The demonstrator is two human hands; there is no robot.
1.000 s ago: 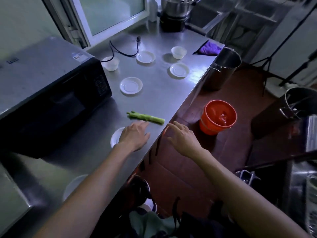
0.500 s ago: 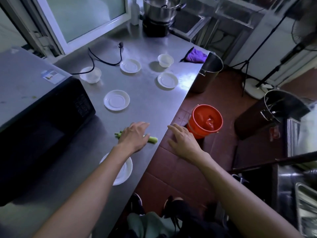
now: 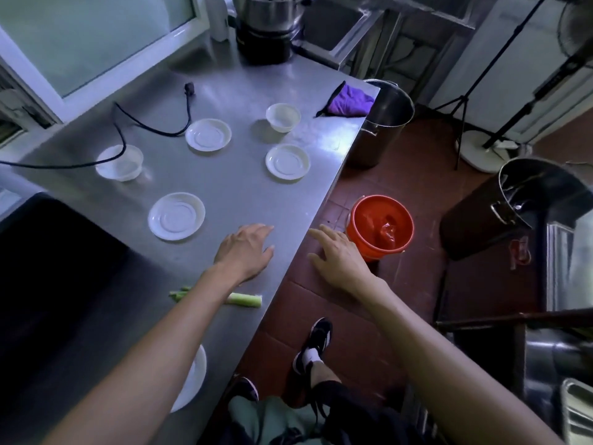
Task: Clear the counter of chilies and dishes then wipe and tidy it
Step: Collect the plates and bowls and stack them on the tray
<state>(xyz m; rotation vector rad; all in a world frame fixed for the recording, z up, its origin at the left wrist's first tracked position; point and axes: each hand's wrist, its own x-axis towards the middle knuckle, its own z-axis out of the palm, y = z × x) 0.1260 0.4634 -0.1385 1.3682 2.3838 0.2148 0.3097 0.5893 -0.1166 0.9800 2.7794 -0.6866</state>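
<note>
My left hand (image 3: 245,250) hovers palm down over the steel counter (image 3: 244,194), fingers spread and empty. A green chili (image 3: 244,299) lies under my left forearm near the counter's edge. My right hand (image 3: 338,256) floats open beyond that edge, above the floor. White saucers sit ahead: one nearest (image 3: 176,216), one at the right (image 3: 287,162), one further back (image 3: 208,134). Two small white bowls stand at the far right (image 3: 283,117) and at the left (image 3: 119,162). Another white plate (image 3: 194,379) shows partly under my left arm.
A purple cloth (image 3: 349,102) lies on the far right corner. An orange bucket (image 3: 380,228) stands on the floor beside the counter, with a steel pot (image 3: 383,123) behind it. A black microwave (image 3: 57,284) fills the left. A black cord (image 3: 154,130) crosses the counter.
Both hands have moved forward past the green chili, which now lies under my left forearm. The near plate has dropped toward the bottom of the view.
</note>
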